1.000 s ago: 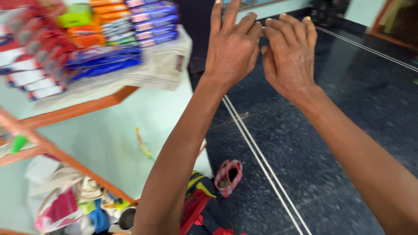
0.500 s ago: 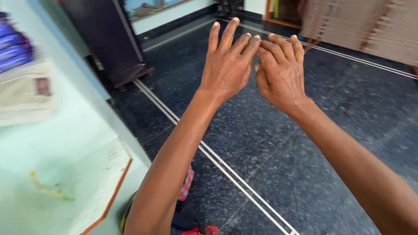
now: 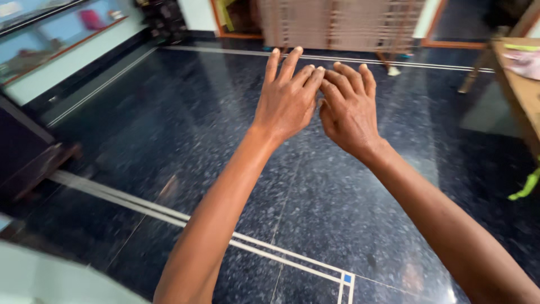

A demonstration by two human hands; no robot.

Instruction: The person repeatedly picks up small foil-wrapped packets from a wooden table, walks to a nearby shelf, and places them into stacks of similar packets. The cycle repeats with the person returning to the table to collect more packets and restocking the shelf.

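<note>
Both my arms reach out in front of me over a dark speckled stone floor (image 3: 169, 129). My left hand (image 3: 287, 98) is held flat, back up, fingers stretched forward and slightly apart, with nothing in it. My right hand (image 3: 349, 110) is right beside it, fingers extended and a little curled, also holding nothing. The two hands touch or nearly touch at the index fingers. Neither hand is in contact with any object.
White inlay lines (image 3: 253, 245) cross the floor. A dark cabinet (image 3: 28, 157) stands at the left, a wooden table (image 3: 520, 84) at the right edge, a woven wooden screen (image 3: 337, 22) at the back, and a pale counter corner (image 3: 50, 278) at the bottom left.
The view has swung right, away from the shelf of packets and the pale counter, toward the open floor and far wall. My hands stay outstretched side by side, holding nothing.
</note>
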